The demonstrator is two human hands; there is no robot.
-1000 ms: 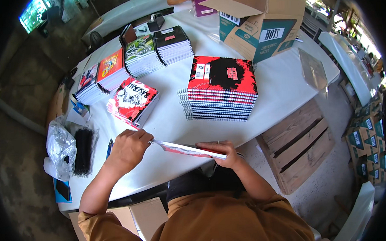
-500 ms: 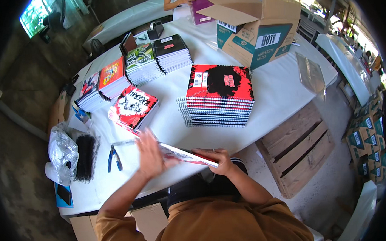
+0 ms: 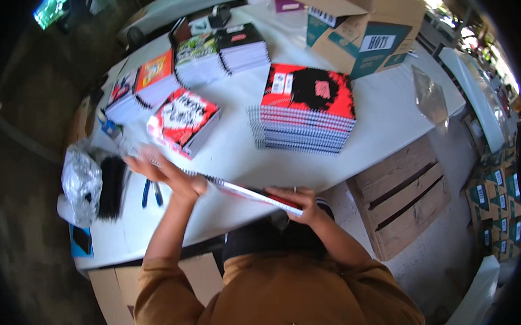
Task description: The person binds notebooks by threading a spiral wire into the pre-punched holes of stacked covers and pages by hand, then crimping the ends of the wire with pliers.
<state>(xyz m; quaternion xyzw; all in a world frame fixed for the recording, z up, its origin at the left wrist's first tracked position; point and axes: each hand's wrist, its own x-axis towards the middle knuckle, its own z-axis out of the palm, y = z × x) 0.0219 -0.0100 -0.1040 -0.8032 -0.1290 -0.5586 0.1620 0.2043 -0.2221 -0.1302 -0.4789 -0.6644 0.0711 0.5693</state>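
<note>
My right hand (image 3: 300,202) grips the lower right end of a thin notebook (image 3: 256,193), held edge-on with its white page edges showing. A dark wire coil (image 3: 215,181) runs along the notebook's upper left edge. My left hand (image 3: 171,177) is raised at that coil with its fingers spread, slightly blurred; whether the palm touches the coil I cannot tell. Beyond it lies a pile of red-and-white covered books (image 3: 184,122). A tall stack of coil-bound red-and-black notebooks (image 3: 308,117) stands to the right. Blue-handled pliers (image 3: 146,193) lie left of my left wrist.
Black coils (image 3: 111,186) and a clear plastic bag (image 3: 81,182) sit at the table's left edge. More notebook stacks (image 3: 198,60) line the back. An open cardboard box (image 3: 365,42) stands back right. A wooden pallet (image 3: 398,191) lies on the floor to the right.
My left hand has moved left and up from the notebook's edge, its fingers now spread wider. My right hand keeps holding the notebook. The whole view has shifted slightly.
</note>
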